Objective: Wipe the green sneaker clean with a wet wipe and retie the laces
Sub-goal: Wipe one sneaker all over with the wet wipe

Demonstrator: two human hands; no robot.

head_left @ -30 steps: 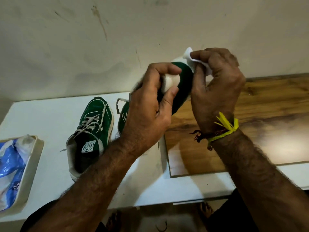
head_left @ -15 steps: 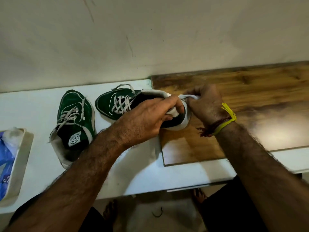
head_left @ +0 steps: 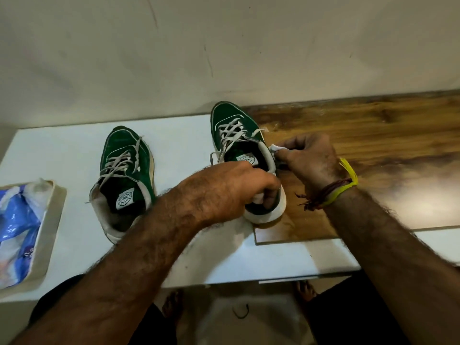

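Observation:
A green sneaker [head_left: 231, 125] with white laces and a white sole stands upright on the table, toe toward the wall, straddling the edge of the wooden board. My left hand [head_left: 231, 188] grips its heel. My right hand [head_left: 308, 163] pinches a white wet wipe [head_left: 275, 148] against the right side of the collar. A second green sneaker [head_left: 124, 170] rests to the left, its laces loose.
The white table [head_left: 62, 145] meets a wall at the back. A wooden board [head_left: 373, 145] covers its right part. A beige tray [head_left: 47, 232] holding a blue wipes pack [head_left: 15, 220] sits at the left edge. Bare feet show below the table.
The sneaker, held up and tilted a second ago, has come down onto the table and turned toe-away. Both hands followed it; the wipe moved from the heel top to the collar side.

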